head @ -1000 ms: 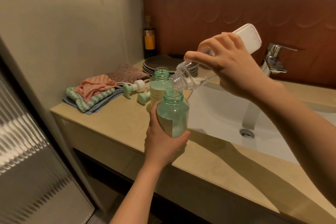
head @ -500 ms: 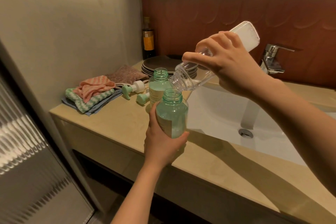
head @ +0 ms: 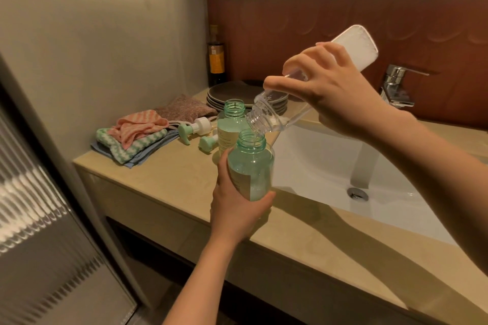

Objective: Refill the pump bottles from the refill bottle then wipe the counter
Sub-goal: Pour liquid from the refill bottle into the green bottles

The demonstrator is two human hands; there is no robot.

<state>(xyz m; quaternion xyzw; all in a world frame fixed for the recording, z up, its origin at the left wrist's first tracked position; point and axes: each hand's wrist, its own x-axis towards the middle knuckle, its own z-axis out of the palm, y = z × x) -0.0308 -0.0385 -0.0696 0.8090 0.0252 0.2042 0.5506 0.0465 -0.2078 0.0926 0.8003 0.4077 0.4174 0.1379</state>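
Note:
My left hand (head: pixel 235 208) grips an open green pump bottle (head: pixel 250 163) just above the counter's front edge. My right hand (head: pixel 335 92) holds the clear refill bottle (head: pixel 266 116) tilted steeply, base up, with its mouth touching the green bottle's neck. A second open green bottle (head: pixel 230 126) stands on the counter (head: pixel 169 182) right behind. Two green-and-white pump heads (head: pixel 194 128) (head: pixel 208 142) lie beside it. Folded cloths (head: pixel 132 134) are stacked at the counter's left end.
A white sink basin (head: pixel 330 166) with a drain lies right of the bottles, and a chrome faucet (head: pixel 396 87) stands behind it. Stacked dark plates (head: pixel 224 95) and a dark bottle (head: pixel 216 60) sit in the back corner. A ribbed glass door (head: pixel 39 219) is at left.
The refill bottle's mouth has dropped lower onto the green bottle's neck. Both hands keep their grips in nearly the same place.

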